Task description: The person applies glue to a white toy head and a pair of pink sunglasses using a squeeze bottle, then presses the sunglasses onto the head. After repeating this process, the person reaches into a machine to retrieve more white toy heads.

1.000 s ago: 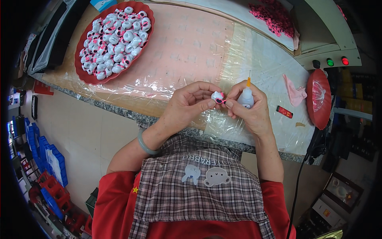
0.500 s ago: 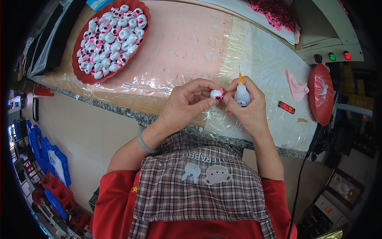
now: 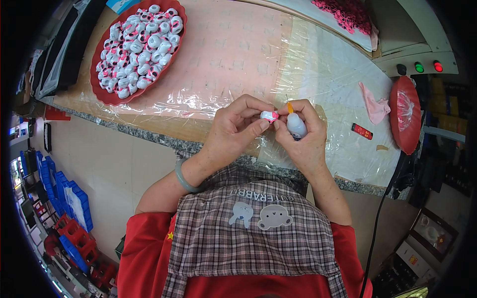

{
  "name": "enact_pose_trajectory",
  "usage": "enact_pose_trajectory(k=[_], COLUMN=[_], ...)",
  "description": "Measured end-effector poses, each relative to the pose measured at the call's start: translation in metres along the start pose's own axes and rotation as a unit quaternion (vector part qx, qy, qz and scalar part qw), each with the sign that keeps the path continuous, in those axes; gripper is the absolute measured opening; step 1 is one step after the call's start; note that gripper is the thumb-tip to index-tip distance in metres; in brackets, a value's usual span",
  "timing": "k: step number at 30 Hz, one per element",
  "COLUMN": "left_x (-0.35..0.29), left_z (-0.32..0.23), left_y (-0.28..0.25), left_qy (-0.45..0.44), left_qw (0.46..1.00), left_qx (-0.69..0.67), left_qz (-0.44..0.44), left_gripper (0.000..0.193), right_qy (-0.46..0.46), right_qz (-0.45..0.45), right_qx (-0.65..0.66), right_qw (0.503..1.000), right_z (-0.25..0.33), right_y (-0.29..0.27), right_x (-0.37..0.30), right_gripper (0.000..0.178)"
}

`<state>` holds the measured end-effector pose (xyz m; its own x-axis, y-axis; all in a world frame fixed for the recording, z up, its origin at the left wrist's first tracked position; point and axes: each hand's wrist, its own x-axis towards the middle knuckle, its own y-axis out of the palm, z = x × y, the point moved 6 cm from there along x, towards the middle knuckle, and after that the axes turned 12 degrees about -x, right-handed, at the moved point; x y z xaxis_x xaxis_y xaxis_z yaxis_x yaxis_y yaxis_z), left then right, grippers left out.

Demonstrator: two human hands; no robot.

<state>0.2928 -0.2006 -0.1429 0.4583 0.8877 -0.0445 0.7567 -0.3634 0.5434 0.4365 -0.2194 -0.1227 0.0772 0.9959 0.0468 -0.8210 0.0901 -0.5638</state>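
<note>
- Clock from the toy, 12 = away from the wearer.
- 6 o'clock, nearest: plaid apron [image 3: 248, 253] over red sleeves; pale bangle [image 3: 185, 178] on left wrist.
- Right hand [image 3: 307, 138]: fingers closed round a squeeze bottle [image 3: 296, 127], at 4 o'clock; orange nozzle [image 3: 290, 108] points about 11. Thumb right by the toy; can't tell if touching.
- Left hand [image 3: 232, 128]: fingers gripping the small white-and-pink toy [image 3: 268, 116], held over the near part of the worktop [image 3: 328, 161].
- 3 o'clock: small red-and-black item [image 3: 362, 131], then pink cloth [image 3: 376, 108], then red bowl [image 3: 408, 143] with clear plastic in it.
- 11 o'clock: pink mat [image 3: 231, 59] under clear film.
- 10 o'clock: red scalloped dish [image 3: 104, 96], heaped with similar white-and-pink toys [image 3: 136, 47].
- 2 o'clock: pale housing [image 3: 397, 60], green button [image 3: 419, 67], red button [image 3: 437, 66].
- 1 o'clock, farthest: pile of pink-and-dark pieces [image 3: 346, 15] on a white sheet.
</note>
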Motion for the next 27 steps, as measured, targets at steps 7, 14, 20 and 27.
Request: enact_pose_trajectory(k=[7, 14, 20, 27], left_x=[-0.002, -0.002, -0.003, -0.002], left_z=[0.003, 0.003, 0.002, 0.005], left_y=[-0.002, -0.006, -0.007, -0.011], left_qy=[0.03, 0.037, -0.001, -0.033], left_qw=[0.998, 0.997, 1.0, 0.995], left_qx=[0.049, 0.069, -0.01, -0.082], left_qz=[-0.001, 0.006, 0.023, 0.043], left_gripper=[0.017, 0.017, 0.018, 0.02], right_qy=[0.005, 0.023, 0.041, 0.049], right_qz=[-0.017, -0.001, 0.032, 0.085], right_qx=[0.012, 0.058, 0.122, 0.18], right_qw=[1.0, 0.998, 0.991, 0.979], right_z=[-0.002, -0.003, -0.005, -0.003], right_y=[0.006, 0.011, 0.011, 0.01], right_x=[-0.006, -0.006, -0.002, 0.0], right_gripper=[0.022, 0.03, 0.03, 0.03])
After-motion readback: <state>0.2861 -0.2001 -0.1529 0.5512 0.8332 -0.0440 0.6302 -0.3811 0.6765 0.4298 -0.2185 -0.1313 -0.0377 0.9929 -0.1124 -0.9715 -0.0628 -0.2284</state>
